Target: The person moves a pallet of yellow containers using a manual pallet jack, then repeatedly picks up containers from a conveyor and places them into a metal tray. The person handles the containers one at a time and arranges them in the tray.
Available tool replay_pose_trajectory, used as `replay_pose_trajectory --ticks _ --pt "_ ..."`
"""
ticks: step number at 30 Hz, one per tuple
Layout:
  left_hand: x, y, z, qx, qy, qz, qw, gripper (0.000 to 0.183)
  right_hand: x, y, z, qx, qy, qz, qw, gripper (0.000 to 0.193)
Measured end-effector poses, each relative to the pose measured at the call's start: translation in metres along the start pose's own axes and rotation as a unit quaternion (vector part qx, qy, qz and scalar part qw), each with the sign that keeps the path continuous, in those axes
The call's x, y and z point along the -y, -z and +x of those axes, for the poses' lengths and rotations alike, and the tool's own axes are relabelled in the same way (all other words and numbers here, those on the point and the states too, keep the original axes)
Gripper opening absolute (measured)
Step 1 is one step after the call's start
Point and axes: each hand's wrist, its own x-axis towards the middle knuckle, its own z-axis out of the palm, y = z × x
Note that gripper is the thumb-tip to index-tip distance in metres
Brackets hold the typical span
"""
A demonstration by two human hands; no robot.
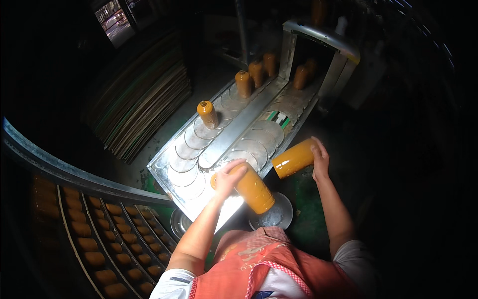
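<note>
My left hand (231, 180) is closed around a glossy orange-brown glazed bottle (255, 189), tilted above the near end of a conveyor. A small orange part shows on the other side of that hand; whether it is the bottle's neck I cannot tell. My right hand (321, 160) grips a second glazed bottle (293, 160), held nearly sideways off the conveyor's right edge. Overlapping round metal plates (188, 150) run along both lanes of the conveyor (225, 140). One glazed bottle (207, 115) stands upright on the left lane, with several more behind it.
At the far end the lanes run into a metal-framed opening (321, 37), with dim bottles inside. Metal basins (284, 219) sit below the near end. Racks (99, 214) of orange pieces fill the lower left, behind a curved metal rail (89, 183). Stacked boards (144, 99) stand at left.
</note>
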Motion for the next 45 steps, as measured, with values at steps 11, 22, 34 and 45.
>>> replay_pose_trajectory --ticks 11,22,34,45 --pt "0.044 -0.1 0.18 -0.06 -0.179 0.403 0.896 0.035 -0.102 -0.141 0.182 0.044 0.183 -0.433 0.882 0.049" --pt "-0.043 -0.108 0.121 -0.02 -0.18 0.188 0.965 0.032 -0.07 -0.028 0.184 0.047 0.179 -0.248 0.951 0.033" --pt "-0.033 0.069 -0.355 -0.315 0.167 0.023 0.934 0.024 -0.182 0.05 -0.186 0.323 -0.153 -0.17 0.918 0.025" --pt "-0.189 0.308 -0.694 -0.699 0.095 0.433 0.561 0.033 -0.115 -0.182 -0.321 0.599 -0.128 -0.118 0.782 0.021"
